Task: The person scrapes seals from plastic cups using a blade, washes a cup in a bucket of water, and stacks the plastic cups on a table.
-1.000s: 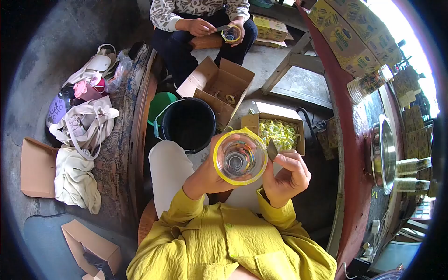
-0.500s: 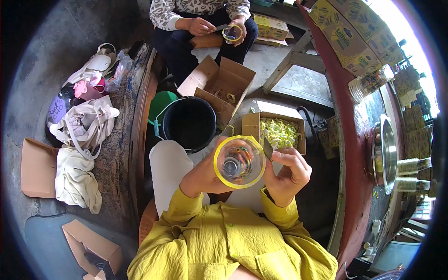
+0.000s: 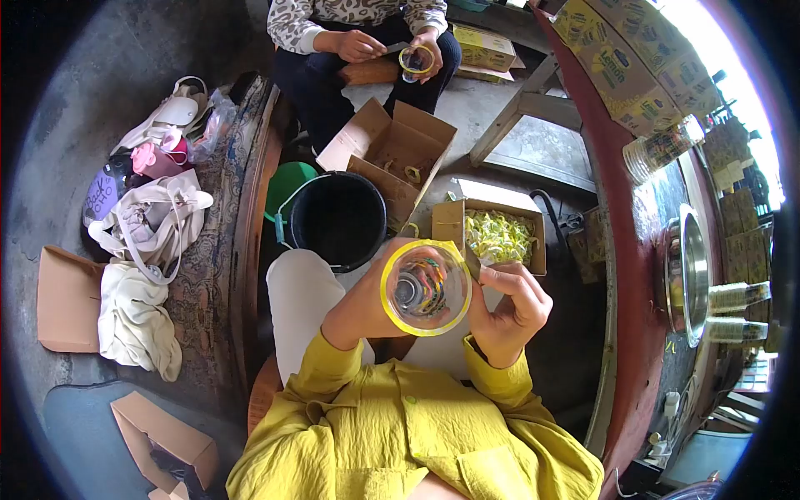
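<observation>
A clear plastic cup (image 3: pixel 426 288) with a yellow rim and coloured print is tipped with its mouth toward me, above my lap. My left hand (image 3: pixel 364 302) is wrapped round its left side and underside, most of the fingers hidden behind it. At the cup's right edge, my right hand (image 3: pixel 514 310) pinches a small dark knife blade (image 3: pixel 473 265) between thumb and forefinger. The blade lies against the yellow rim or just beside it; I cannot tell whether it touches. Its handle end is covered by my fingers.
Beyond my hands stand a black bucket (image 3: pixel 339 218), an open carton (image 3: pixel 396 158) and a box of yellow strips (image 3: pixel 500 236). Opposite, a co-worker's hands (image 3: pixel 360 47) hold another cup and a blade. A red-edged counter (image 3: pixel 612 208) carries a metal basin (image 3: pixel 692 275) and stacked cups.
The cup has shifted slightly left in my left hand. My right hand and the blade have moved a little left and down along the rim.
</observation>
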The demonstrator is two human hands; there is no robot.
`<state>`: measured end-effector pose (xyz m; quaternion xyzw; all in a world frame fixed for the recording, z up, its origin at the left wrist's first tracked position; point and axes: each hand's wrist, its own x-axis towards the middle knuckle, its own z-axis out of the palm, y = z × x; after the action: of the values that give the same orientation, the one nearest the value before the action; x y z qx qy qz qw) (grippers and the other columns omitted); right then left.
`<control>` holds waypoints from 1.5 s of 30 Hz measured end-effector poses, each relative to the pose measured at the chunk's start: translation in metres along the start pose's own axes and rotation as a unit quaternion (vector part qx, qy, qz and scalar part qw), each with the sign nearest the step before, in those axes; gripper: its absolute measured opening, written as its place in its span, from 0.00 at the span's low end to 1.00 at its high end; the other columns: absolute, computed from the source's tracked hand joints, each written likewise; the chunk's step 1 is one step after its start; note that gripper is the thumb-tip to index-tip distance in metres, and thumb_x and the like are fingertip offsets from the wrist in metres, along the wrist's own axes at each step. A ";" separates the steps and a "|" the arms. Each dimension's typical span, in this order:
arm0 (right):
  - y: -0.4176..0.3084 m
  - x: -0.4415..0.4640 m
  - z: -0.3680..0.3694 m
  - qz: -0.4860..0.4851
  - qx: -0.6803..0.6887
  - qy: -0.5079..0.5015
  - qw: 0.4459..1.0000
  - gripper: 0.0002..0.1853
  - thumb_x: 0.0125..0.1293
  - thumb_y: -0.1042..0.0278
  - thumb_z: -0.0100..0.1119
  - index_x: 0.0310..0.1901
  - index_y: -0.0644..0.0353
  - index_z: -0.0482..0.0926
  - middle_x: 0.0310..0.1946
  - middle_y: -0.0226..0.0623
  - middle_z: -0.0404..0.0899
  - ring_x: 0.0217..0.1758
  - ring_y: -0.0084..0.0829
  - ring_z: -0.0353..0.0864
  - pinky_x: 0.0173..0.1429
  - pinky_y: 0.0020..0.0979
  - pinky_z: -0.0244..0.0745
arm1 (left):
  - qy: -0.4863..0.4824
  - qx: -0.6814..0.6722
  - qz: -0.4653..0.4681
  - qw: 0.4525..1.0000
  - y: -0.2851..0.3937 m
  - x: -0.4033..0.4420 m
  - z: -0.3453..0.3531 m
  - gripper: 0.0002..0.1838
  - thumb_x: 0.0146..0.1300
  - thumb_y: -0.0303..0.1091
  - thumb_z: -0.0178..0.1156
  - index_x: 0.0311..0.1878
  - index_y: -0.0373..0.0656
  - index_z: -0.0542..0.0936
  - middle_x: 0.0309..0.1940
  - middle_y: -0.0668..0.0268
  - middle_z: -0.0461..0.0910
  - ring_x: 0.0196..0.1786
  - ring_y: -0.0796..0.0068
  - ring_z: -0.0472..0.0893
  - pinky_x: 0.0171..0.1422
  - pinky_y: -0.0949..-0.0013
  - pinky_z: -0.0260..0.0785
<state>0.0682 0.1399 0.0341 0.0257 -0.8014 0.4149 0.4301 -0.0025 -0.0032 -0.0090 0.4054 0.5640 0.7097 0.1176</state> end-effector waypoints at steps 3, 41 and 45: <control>-0.001 0.002 -0.001 -0.001 0.010 -0.006 1.000 0.11 0.38 0.86 0.63 0.26 0.63 0.78 0.18 0.37 0.74 0.20 0.29 0.74 0.26 0.23 0.67 | -0.015 -0.005 -0.018 1.000 -0.006 -0.002 -0.002 0.40 0.32 0.31 0.74 0.52 0.41 0.65 0.47 0.63 0.66 0.47 0.75 0.70 0.48 0.74 0.65; -0.003 0.001 0.004 -0.042 -0.028 0.052 0.997 0.10 0.39 0.87 0.63 0.25 0.64 0.76 0.17 0.37 0.74 0.20 0.28 0.75 0.28 0.24 0.70 | 0.035 0.104 0.045 0.993 -0.012 -0.005 0.008 0.39 0.39 0.34 0.72 0.55 0.39 0.61 0.51 0.60 0.66 0.55 0.65 0.67 0.60 0.66 0.57; -0.001 0.001 0.003 -0.043 -0.027 0.031 0.998 0.10 0.39 0.87 0.63 0.25 0.63 0.76 0.17 0.36 0.74 0.20 0.28 0.74 0.27 0.23 0.69 | -0.005 0.102 -0.013 0.995 -0.014 -0.004 -0.002 0.40 0.39 0.34 0.72 0.56 0.39 0.61 0.52 0.60 0.66 0.56 0.64 0.66 0.60 0.66 0.57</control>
<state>0.0665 0.1374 0.0350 0.0353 -0.7967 0.3745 0.4730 -0.0051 -0.0028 -0.0234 0.4117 0.6382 0.6447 0.0875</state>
